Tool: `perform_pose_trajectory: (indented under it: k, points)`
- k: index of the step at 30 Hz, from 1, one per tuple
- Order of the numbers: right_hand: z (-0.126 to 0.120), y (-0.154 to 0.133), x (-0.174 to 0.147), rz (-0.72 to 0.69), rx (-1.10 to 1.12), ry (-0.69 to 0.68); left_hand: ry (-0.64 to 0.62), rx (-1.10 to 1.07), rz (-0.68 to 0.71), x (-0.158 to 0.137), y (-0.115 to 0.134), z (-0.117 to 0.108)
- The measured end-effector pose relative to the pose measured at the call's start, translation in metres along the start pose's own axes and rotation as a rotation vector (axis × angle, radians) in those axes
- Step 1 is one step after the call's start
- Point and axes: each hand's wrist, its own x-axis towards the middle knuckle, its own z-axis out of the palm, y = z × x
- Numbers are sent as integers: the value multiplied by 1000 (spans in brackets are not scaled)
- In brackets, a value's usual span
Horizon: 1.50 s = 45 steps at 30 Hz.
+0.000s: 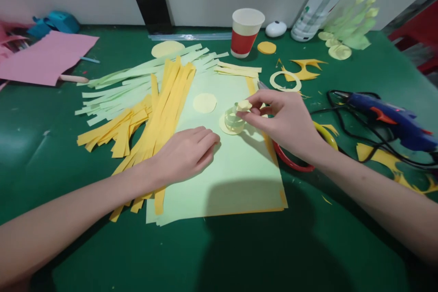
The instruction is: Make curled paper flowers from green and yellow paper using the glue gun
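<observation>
Between the thumb and fingers of my right hand (273,116) is a small pale-yellow paper flower (244,105). Just below it, a curled pale-green paper strip (234,121) stands on a pale-yellow paper disc (227,128); whether the strip joins the flower I cannot tell. My left hand (191,150) rests on the light-green paper sheets (219,171), fingers curled in, and anything under them is hidden. Beyond it lies another pale-yellow disc (205,103). Long yellow paper strips (171,105) run under my left wrist. Scissors with red and yellow handles (294,164) lie partly beneath my right forearm.
A blue glue gun (390,116) with a black cord lies at right, near yellow paper scraps (379,155). Along the back are a red-and-white paper cup (244,34), a white tube (318,2) and finished paper flowers (359,23). Pink paper (51,57) lies at left.
</observation>
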Motion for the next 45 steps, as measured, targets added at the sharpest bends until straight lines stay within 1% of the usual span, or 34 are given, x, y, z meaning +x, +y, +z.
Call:
perform_pose_trajectory:
  k: [3,12,23,32,45]
  points:
    - [2,-2,-1,15,-5,-27,-9,-5,5,-1,-1,2]
    - [3,-4,-2,35,-44,-39,-45,-36,7,2,-1,0]
    - [3,-3,-3,9,-45,-45,-76,-40,-7,1,-1,-1]
    - [-2,-2,-1,5,-50,-65,-82,-51,-13,0,-1,-1]
    - [-6,1,2,0,-8,-38,-68,-47,-3,0,-2,1]
